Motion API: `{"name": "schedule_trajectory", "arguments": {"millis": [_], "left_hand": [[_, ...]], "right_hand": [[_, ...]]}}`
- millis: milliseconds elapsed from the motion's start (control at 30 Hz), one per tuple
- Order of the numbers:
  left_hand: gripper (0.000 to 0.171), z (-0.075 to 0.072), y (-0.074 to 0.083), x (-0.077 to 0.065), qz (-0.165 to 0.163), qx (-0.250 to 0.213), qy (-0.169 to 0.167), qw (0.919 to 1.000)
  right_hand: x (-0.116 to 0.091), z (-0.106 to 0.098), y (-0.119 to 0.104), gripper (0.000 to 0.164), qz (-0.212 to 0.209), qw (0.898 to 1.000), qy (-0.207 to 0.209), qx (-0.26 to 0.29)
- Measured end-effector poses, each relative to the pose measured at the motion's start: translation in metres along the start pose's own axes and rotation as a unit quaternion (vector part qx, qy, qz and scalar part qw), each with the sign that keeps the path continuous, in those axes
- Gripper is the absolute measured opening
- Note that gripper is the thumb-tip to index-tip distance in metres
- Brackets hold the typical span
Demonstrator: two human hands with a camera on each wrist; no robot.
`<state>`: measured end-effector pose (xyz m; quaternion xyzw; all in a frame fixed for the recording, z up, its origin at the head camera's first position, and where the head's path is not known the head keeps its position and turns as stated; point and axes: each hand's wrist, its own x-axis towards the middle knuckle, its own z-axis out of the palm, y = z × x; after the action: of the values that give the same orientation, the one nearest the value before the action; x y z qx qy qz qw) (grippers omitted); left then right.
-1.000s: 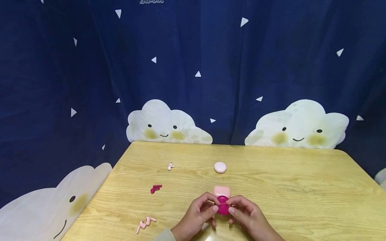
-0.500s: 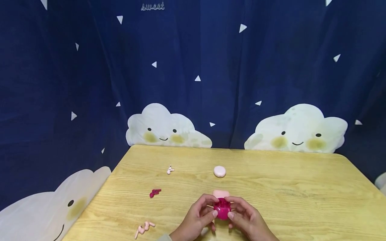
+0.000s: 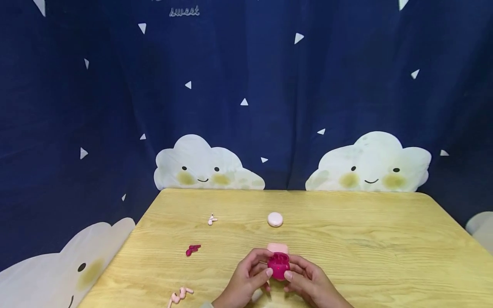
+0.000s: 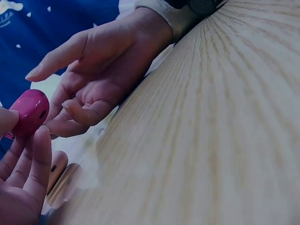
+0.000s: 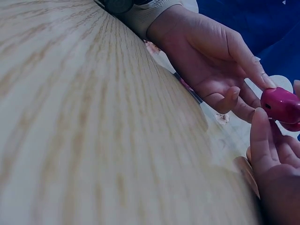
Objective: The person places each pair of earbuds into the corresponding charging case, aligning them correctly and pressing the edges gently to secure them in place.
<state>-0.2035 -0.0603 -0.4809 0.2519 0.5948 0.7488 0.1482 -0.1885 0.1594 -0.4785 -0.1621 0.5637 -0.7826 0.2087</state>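
A magenta earbud case (image 3: 279,267) is held off the table with its lid raised and earbud slots showing. My left hand (image 3: 246,276) pinches it between thumb and fingers. Beside its other side is my right hand (image 3: 313,280), whose thumb stands apart from the case in the left wrist view, fingers loosely bent; whether a fingertip touches it I cannot tell. In that view the case's underside (image 4: 33,110) shows a small dark port. Just behind the hands sits a pink earbud case (image 3: 278,247), partly hidden. Magenta earbuds (image 3: 192,250) lie to the left.
Farther back on the wooden table (image 3: 366,239) rests a pale pink round case (image 3: 275,219). Pale earbuds (image 3: 212,220) lie at the back left, and pink earbuds (image 3: 179,295) at the front left. A navy curtain (image 3: 231,64) with clouds hangs behind the table.
The magenta case's lid has swung up, baring the slots inside. My right index finger has come off the lid while the left hand keeps its pinch. The head view has shifted slightly.
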Motion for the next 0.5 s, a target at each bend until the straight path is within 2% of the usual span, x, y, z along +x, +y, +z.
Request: {"name": "schedule_trajectory", "arguments": {"millis": [267,500], "left_hand": [[0.041,0.0012,0.0017,-0.0022,0.002,0.002,0.010,0.9999],[0.039,0.0010,-0.0001,-0.0014,0.009,0.026,0.014,0.9995]], "right_hand": [[-0.0019,0.0023,0.0024,0.023,0.008,1.000,0.016,0.011],[-0.0009,0.0024,0.0022,0.029,0.006,0.999,0.023,-0.028]]}}
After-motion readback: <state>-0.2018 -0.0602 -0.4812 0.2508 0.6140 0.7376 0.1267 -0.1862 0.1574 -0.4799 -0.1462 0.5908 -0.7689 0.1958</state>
